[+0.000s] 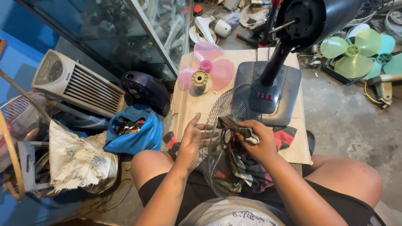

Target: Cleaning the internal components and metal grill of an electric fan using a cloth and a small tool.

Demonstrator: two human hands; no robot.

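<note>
My right hand [261, 141] is clenched around a dark, striped rag [245, 133], pressing it against the round wire fan guard [228, 138] that stands tilted on my lap, between my knees. My left hand [190, 142] is open, its palm and spread fingers flat against the guard's left rim, steadying it without closing round anything. More of the same cloth hangs bunched below my right hand, over my black shorts. Just past the guard, on a flat sheet of brown cardboard [299, 148] on the floor, sits the dark blue-grey square base of a standing fan [268, 90], its black neck rising to the motor housing [301, 19] near the top edge. Left of that base lies a translucent pink three-blade fan propeller [209, 69] with a spool of pale thread or wire [201, 79] resting on it. Beside my left knee is a blue plastic bag [140, 132] stuffed with small dark parts, a dark purple rounded casing [144, 90] behind it, and a white tower cooler [77, 83] lying on its side. Pale green fan blades [354, 52] lie on the concrete to the right.
</note>
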